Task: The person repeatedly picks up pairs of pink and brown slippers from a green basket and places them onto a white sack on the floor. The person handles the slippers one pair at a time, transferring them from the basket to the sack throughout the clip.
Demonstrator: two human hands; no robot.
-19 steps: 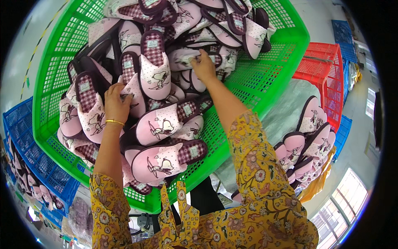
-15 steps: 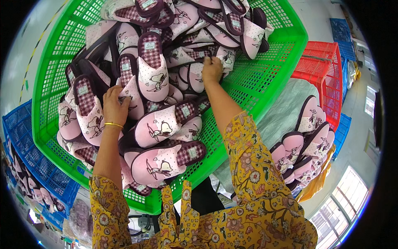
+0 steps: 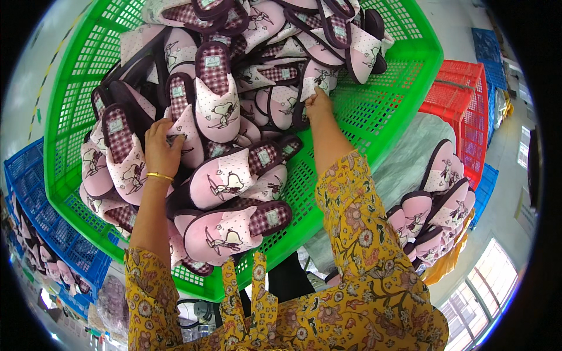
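Observation:
A big green basket [image 3: 404, 88] is heaped with pink slippers that have plaid insoles, dark edging and a cartoon print. My right hand [image 3: 319, 106], at the right of the heap, has its fingers closed on the edge of a slipper [image 3: 309, 82] that stands tilted there. On the left of the heap, my left hand [image 3: 163, 149] curls over a slipper [image 3: 188, 131], its thumb against the dotted upper; part of its grip is hidden. Between my hands, one slipper [image 3: 216, 117] lies sole down, toe toward me. Two more slippers [image 3: 219, 181] lie sideways nearer me.
To the right, more pink slippers [image 3: 442, 216] are piled beside a pale green sheet [image 3: 410, 155]. Red baskets [image 3: 453, 93] stand behind them. At the left is a blue basket [image 3: 52, 216], with further slippers [image 3: 55, 269] below it.
My right hand has moved right and slightly toward me, drawing the slipper it grips upright at the heap's right side. My left hand stays in place.

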